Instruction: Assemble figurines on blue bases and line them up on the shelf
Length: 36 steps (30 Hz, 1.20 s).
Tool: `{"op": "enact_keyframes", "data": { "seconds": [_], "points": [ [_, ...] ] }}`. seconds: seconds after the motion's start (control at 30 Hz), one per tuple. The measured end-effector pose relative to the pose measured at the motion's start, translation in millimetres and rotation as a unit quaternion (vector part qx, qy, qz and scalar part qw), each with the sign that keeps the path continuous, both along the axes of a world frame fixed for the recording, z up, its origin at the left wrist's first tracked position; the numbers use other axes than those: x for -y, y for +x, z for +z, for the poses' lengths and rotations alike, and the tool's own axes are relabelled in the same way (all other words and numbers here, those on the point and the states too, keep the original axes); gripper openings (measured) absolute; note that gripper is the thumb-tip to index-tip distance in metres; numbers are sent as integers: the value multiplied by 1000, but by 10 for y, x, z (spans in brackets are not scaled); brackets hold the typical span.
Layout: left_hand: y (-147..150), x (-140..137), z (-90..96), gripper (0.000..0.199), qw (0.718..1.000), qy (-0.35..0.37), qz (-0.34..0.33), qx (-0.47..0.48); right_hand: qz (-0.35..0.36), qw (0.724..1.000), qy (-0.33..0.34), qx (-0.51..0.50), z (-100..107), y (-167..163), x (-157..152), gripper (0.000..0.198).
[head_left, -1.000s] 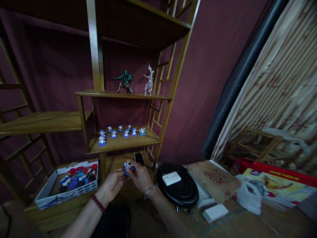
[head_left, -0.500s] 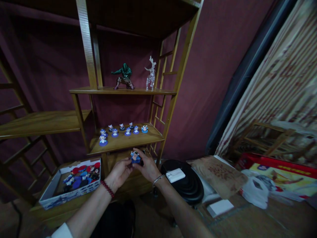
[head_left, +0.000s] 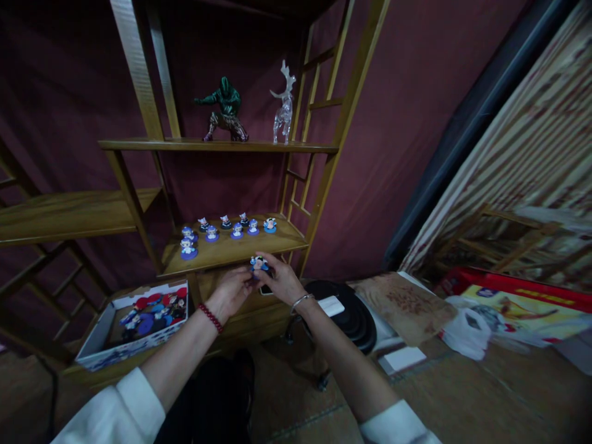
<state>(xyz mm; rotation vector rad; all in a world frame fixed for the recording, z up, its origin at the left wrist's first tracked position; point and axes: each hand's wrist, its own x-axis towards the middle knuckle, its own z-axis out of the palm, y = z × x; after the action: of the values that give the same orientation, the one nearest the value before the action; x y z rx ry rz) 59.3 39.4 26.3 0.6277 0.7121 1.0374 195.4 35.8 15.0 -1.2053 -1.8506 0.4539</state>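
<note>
A small blue figurine (head_left: 259,264) is held between my two hands, just in front of the lower shelf (head_left: 217,258). My left hand (head_left: 232,290) has its fingers closed at the figurine's left side and base. From the right, my right hand (head_left: 281,280) grips it with thumb and fingers. On the shelf stand several little figurines: purple ones (head_left: 211,233) on round bases, darker ones (head_left: 225,222) behind them, and a blue-based one (head_left: 270,225) at the right end. A box (head_left: 87,357) of jumbled figurines sits low at the left.
A green crouching figure (head_left: 226,108) and a clear deer ornament (head_left: 283,108) occupy the shelf above. At the right are a round black stool (head_left: 356,324) with a white object (head_left: 331,306) on it, a white box (head_left: 402,360), a plastic bag (head_left: 467,333) and a red-and-yellow carton (head_left: 522,314).
Both hands have moved up and slightly right with the blue figurine, closer to the lower shelf's front edge. The view has shifted closer to the shelves. The figurine appears turned.
</note>
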Motion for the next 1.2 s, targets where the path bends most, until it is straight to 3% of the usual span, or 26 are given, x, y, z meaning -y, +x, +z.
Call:
{"op": "enact_keyframes", "data": {
  "seconds": [0.3,0.57,0.93,1.2],
  "points": [
    [61,-16,-43,21,1000,-21,16,-9,2,1000,-14,-24,-72,31,-54,30],
    [41,-83,-63,24,999,-32,12,-7,55,998,-15,-35,-23,54,-49,27],
    [118,-183,94,22,1000,13,13,-11,65,997,-2,-38,166,99,-144,38],
    [200,-301,132,24,999,7,30,-19,59,993,-29,-96,21,173,-319,55]
  ]
}}
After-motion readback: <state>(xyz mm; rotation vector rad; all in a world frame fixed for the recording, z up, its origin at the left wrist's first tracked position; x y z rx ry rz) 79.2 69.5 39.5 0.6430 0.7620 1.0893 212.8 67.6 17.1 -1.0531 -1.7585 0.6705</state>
